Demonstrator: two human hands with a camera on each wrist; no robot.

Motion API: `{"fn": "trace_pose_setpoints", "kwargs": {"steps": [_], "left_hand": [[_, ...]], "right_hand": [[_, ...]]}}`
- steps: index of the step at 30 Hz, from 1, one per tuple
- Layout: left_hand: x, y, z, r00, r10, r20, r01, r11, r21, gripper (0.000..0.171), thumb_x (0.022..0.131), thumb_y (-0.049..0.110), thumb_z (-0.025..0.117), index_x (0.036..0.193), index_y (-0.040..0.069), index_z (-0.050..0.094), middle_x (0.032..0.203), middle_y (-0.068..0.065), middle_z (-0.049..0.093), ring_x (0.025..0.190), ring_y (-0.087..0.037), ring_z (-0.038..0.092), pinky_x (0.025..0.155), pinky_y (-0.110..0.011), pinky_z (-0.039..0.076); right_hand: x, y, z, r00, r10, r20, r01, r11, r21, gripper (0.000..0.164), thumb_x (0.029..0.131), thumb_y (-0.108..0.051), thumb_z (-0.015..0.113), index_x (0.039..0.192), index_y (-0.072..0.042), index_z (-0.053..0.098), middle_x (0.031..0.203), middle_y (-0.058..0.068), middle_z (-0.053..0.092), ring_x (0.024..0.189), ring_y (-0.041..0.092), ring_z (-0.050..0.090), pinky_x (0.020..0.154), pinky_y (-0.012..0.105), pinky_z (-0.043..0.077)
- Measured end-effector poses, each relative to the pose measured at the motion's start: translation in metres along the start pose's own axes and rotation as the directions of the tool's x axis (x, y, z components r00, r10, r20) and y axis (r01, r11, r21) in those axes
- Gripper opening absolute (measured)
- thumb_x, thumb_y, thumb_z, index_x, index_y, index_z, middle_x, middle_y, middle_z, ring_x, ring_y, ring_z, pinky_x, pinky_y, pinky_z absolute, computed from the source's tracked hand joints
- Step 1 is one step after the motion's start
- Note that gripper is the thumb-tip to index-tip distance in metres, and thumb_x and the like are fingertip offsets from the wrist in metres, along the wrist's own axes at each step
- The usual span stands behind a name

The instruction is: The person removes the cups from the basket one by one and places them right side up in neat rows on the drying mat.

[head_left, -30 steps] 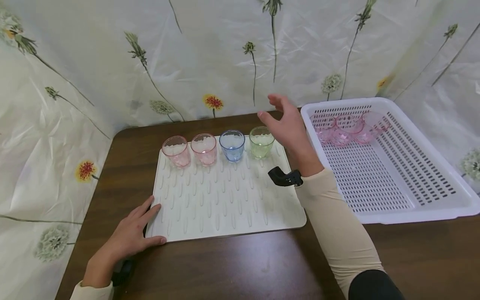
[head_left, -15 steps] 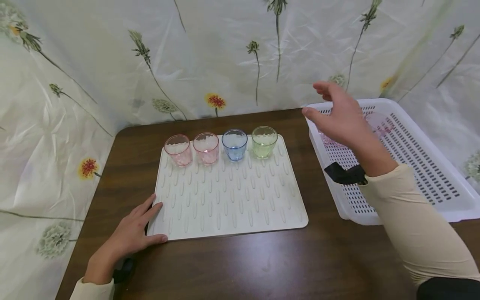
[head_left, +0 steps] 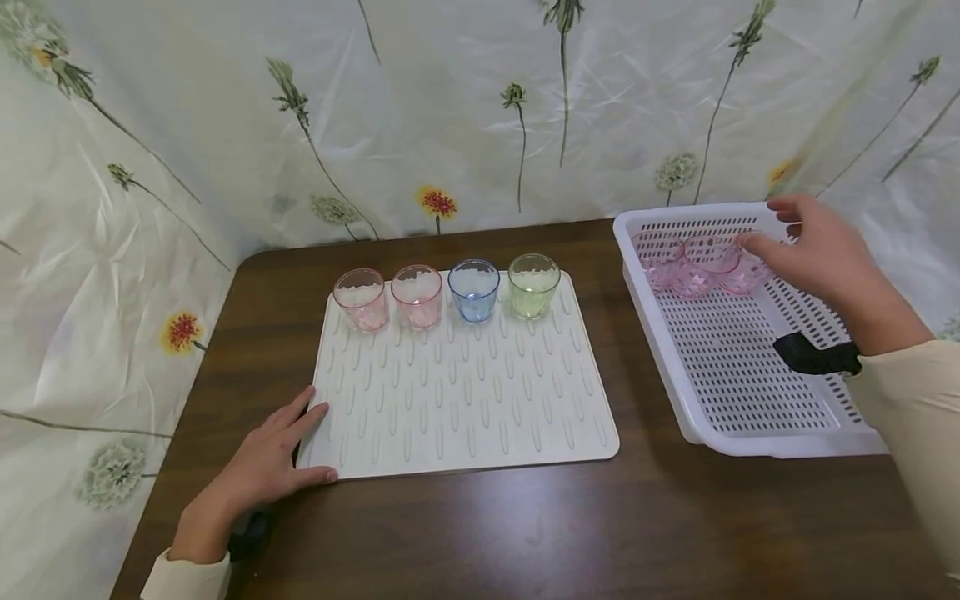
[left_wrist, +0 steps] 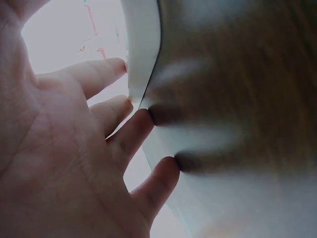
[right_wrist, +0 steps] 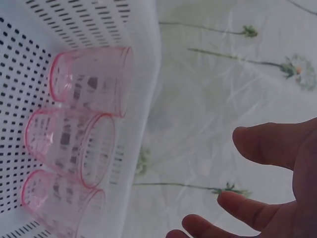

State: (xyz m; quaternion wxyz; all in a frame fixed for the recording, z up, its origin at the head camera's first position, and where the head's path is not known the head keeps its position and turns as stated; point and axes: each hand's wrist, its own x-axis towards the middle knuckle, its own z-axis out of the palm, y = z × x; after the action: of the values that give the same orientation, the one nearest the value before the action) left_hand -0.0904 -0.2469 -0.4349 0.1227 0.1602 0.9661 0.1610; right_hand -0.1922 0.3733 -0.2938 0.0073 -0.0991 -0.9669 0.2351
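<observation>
My left hand (head_left: 262, 462) rests at the left edge of a white ridged drying mat (head_left: 457, 400), fingers spread and touching its border. The left wrist view shows those fingertips at the mat's edge and the wooden table. My right hand (head_left: 832, 258) is over the white perforated basket (head_left: 656, 375), thumb and fingers apart with nothing between them. Three clear pink glasses stand side by side at the basket's back; the middle glass (right_wrist: 69, 144) shows plainly in the right wrist view. In the head view my thumb overlaps the rightmost pink glass (head_left: 742, 275).
Along the mat's back edge stand two pink glasses, the left one (head_left: 363, 302) beside the other (head_left: 417, 298), then a blue glass (head_left: 475, 292) and a green glass (head_left: 533, 287). A dark wooden table (head_left: 525, 533) lies beneath; a flowered curtain (head_left: 420, 108) hangs behind.
My right hand has moved right, from beside the green glass to over the basket at the pink glasses. The left hand has stayed at the mat's edge.
</observation>
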Motion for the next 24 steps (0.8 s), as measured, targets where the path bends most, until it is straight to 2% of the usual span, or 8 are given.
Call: {"fn": "trace_pose_setpoints", "kwargs": {"steps": [7,17,24], "left_hand": [[-0.001,0.001,0.0,1.0,-0.006,0.0,0.006,1.0,-0.003,0.094,0.075,0.055,0.079,0.148,0.006,0.045,0.162,-0.022,0.027,0.142,-0.048,0.035,0.102,-0.069,0.038],[-0.001,-0.001,0.001,1.0,0.014,-0.024,-0.015,1.0,-0.013,0.093,0.076,0.056,0.078,0.148,0.007,0.046,0.162,-0.021,0.028,0.141,-0.047,0.036,0.102,-0.067,0.038],[-0.001,-0.003,0.002,0.999,0.017,-0.028,-0.017,1.0,-0.021,0.092,0.077,0.055,0.078,0.148,0.006,0.046,0.161,-0.021,0.027,0.141,-0.048,0.035,0.102,-0.068,0.037]], "right_hand": [[0.009,0.025,-0.004,0.998,0.058,0.01,-0.058,0.998,-0.004,0.087,0.099,-0.054,0.041,0.156,0.004,0.011,0.157,0.038,0.018,0.137,0.058,0.026,0.103,0.074,0.03],[0.019,0.038,0.003,0.994,0.103,0.048,-0.103,0.995,0.011,0.088,0.099,-0.054,0.041,0.156,0.005,0.01,0.154,0.041,0.018,0.127,0.06,0.03,0.101,0.074,0.033],[0.024,0.048,0.01,0.988,0.138,0.071,-0.139,0.99,0.012,0.092,0.097,-0.057,0.042,0.155,0.006,0.007,0.155,0.041,0.015,0.127,0.059,0.027,0.101,0.075,0.032]]}}
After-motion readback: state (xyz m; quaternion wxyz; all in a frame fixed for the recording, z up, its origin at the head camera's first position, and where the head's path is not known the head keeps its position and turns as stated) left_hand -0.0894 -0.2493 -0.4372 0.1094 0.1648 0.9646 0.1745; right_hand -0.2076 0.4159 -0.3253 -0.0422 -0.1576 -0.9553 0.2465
